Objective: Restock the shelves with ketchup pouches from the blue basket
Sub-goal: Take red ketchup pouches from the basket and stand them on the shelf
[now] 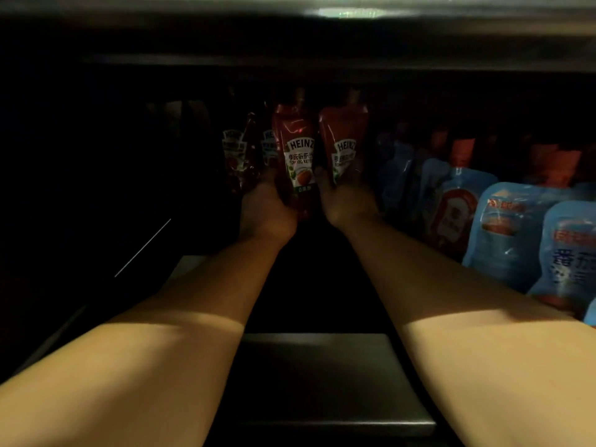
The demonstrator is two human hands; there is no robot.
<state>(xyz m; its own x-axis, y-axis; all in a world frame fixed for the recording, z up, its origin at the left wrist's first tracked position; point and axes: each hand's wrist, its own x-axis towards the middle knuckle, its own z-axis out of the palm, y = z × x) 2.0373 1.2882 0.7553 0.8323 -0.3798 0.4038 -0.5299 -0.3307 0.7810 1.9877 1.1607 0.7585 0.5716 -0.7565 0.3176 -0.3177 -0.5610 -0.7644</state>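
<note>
Both arms reach deep into a dark shelf [322, 375], and each hand grips one red ketchup pouch upright by its lower part. The left hand [264, 211] holds the left pouch [295, 146], with the fingers curled around its bottom edge. The right hand [346, 201] holds the right pouch [343, 140] in the same way. The two pouches stand side by side, very near each other, with a narrow dark gap between them, and their spouts point up toward the shelf above [322, 30].

Just left of the held pouches and a little behind them, more red pouches [237, 153] of the same kind stand in the shadow. On the right side, rows of blue packets [509, 233] fill the shelf, and they lie close beside the right forearm. Behind them some orange-topped packets [462, 153] are visible, but they are too dark to read. The blue basket is not in view.
</note>
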